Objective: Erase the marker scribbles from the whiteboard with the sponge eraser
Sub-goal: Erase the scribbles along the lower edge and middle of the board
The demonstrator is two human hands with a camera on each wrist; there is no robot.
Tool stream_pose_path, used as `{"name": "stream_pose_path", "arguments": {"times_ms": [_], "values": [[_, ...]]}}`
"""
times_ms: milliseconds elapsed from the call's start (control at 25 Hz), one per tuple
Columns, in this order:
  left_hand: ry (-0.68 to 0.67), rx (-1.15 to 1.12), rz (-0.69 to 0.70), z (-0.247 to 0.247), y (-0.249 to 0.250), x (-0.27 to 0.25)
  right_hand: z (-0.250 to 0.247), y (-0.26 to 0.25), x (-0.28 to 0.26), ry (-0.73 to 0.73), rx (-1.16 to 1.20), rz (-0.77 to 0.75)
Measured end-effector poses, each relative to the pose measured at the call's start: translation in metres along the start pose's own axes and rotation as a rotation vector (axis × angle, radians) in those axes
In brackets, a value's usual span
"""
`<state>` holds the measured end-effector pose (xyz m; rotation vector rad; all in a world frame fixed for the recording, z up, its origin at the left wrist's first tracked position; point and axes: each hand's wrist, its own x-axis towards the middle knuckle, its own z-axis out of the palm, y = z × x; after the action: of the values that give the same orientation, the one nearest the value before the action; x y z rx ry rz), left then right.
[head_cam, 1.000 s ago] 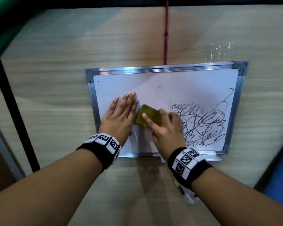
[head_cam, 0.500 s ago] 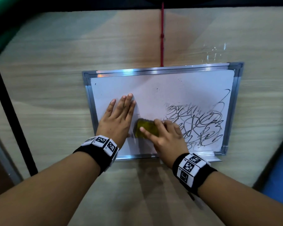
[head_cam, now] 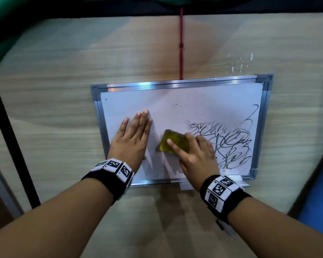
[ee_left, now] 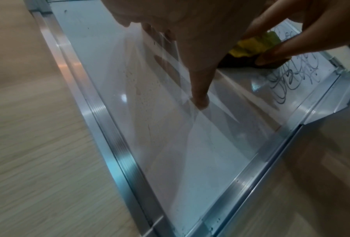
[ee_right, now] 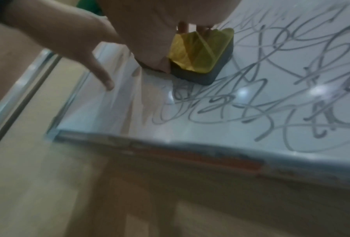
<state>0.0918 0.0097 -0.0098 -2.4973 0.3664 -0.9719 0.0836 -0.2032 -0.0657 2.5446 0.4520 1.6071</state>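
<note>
A silver-framed whiteboard (head_cam: pixel 175 101) lies flat on the wooden table. Black marker scribbles (head_cam: pixel 229 140) cover its right half, while its left half is wiped white. My right hand (head_cam: pixel 192 151) grips a yellow sponge eraser (head_cam: pixel 172 143) with a dark base, pressed on the board at the scribbles' left edge. The right wrist view shows the eraser (ee_right: pixel 200 59) sitting on the scribbles (ee_right: pixel 281 96). My left hand (head_cam: pixel 133 135) lies flat, fingers straight, on the board's left part. In the left wrist view its thumb (ee_left: pixel 198 89) touches the board and the eraser (ee_left: pixel 253 46) is beyond it.
A wood-grain table (head_cam: pixel 45 108) surrounds the board. A red cord (head_cam: pixel 181 43) runs from the board's top edge to the far side. A black table leg or bar (head_cam: pixel 11 136) slants at the left. A clear pen tray (head_cam: pixel 231 183) juts from the board's near edge.
My right hand slid the eraser toward me along the scribbles' left edge, then to the right. The left hand stayed flat on the board.
</note>
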Motion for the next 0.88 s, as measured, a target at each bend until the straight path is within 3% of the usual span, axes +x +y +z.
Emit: {"name": "stream_pose_path", "arguments": {"times_ms": [120,320,520,720,880], "values": [[-0.010,-0.033,0.002,-0.001,0.000,0.001,-0.007,-0.002,0.023,0.051,0.050,0.186],[-0.038,-0.058,0.002,-0.003,0.000,0.000,-0.002,-0.005,0.016,0.015,0.047,0.009],[-0.033,-0.070,0.011,-0.003,0.000,0.002,-0.013,0.014,0.037,0.143,0.088,0.222],[-0.035,-0.077,0.006,-0.004,0.000,0.001,-0.004,0.002,0.025,0.051,0.102,0.069],[-0.035,-0.061,0.012,-0.002,0.001,0.001,-0.011,0.024,0.029,0.136,0.080,0.144]]}}
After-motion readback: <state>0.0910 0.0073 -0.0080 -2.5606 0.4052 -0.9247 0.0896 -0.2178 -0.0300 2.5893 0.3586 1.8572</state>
